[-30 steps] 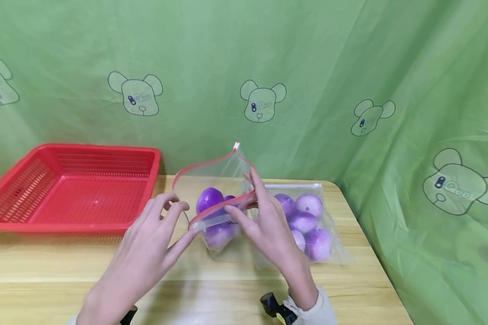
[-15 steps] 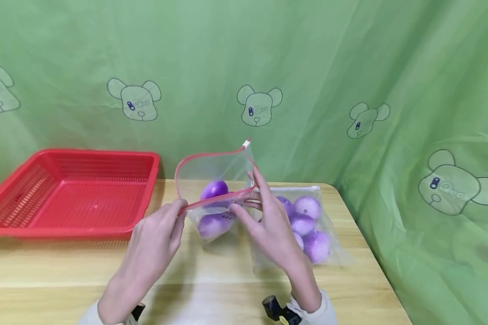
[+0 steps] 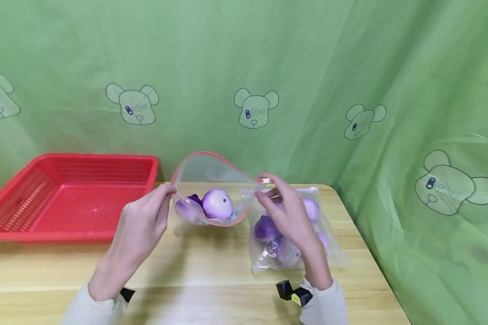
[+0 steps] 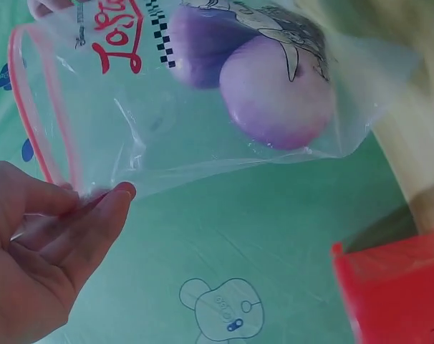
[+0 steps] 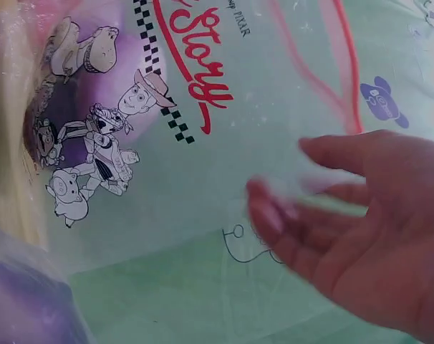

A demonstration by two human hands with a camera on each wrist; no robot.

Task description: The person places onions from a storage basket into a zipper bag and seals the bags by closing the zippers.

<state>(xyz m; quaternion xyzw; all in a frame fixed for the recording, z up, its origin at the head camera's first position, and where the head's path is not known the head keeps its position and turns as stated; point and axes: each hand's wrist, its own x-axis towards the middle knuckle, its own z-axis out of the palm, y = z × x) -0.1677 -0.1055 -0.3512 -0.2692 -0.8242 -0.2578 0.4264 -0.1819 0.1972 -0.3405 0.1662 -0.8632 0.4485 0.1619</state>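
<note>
A clear slider zip bag [image 3: 203,169] with a red-edged mouth stands wide at the table's back, its mouth tipped toward me. Inside lie purple-and-white onions [image 3: 217,204]. My left hand [image 3: 144,221] pinches the left end of the bag's mouth between thumb and fingers; the left wrist view shows this pinch at the red seal [image 4: 31,107]. At the opposite corner, beside the white slider [image 3: 265,180], is my right hand [image 3: 286,212]. Its thumb and fingers stand apart in the right wrist view, slightly blurred, close to the bag's printed side [image 5: 195,165].
A second clear bag [image 3: 260,262] of several purple onions lies flat on the right, partly under my right hand. At the left stands a red perforated basket [image 3: 93,234]. A green curtain [image 3: 195,54] hangs behind and right of the wooden table [image 3: 211,293].
My left hand took hold of the mouth's left edge, then moved slightly left. My right hand shifted right to the slider corner. The mouth spread wider and tipped toward me, the slider coming down.
</note>
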